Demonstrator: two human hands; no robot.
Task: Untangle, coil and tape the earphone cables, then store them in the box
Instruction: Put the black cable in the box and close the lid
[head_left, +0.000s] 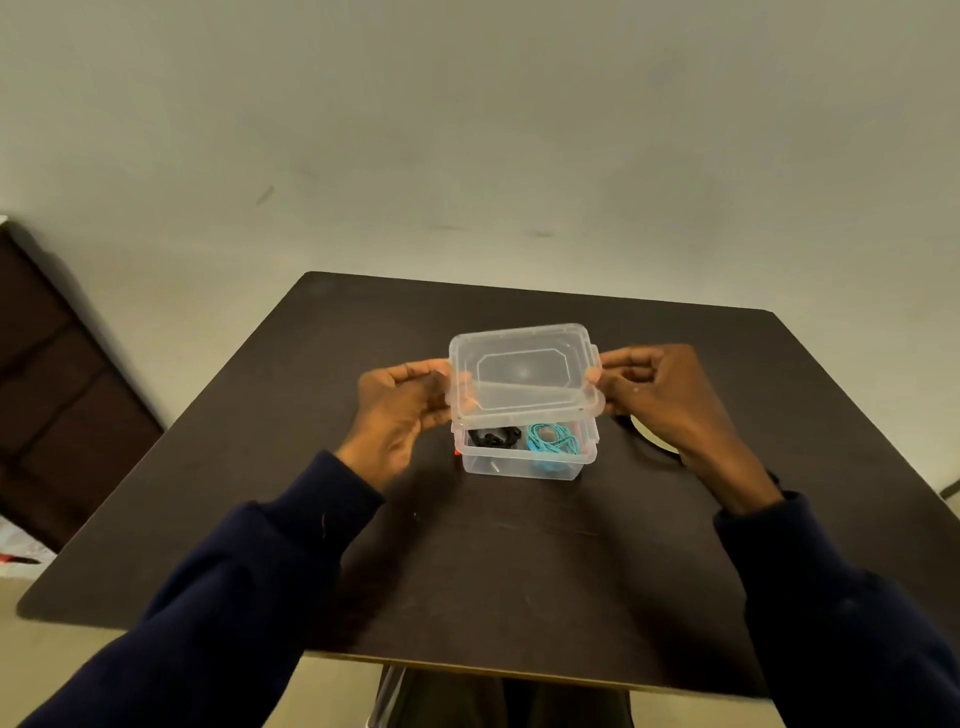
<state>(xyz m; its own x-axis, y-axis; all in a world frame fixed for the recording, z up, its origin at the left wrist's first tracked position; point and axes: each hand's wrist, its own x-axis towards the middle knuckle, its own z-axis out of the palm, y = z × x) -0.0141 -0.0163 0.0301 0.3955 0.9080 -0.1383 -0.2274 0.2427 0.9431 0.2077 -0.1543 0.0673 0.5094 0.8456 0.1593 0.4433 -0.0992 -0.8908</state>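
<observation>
A small clear plastic box (519, 464) stands at the middle of the dark table (467, 571). Inside it lie a black coiled earphone cable (491, 436) on the left and a teal coiled earphone cable (553, 441) on the right. A clear lid (522, 371) hovers tilted just above the box. My left hand (400, 410) pinches the lid's left edge. My right hand (660, 395) pinches its right edge.
A roll of tape (652, 441) lies on the table behind my right hand, mostly hidden. Something small and red (457, 452) peeks out at the box's left side. Dark furniture (57, 395) stands on the floor at the left.
</observation>
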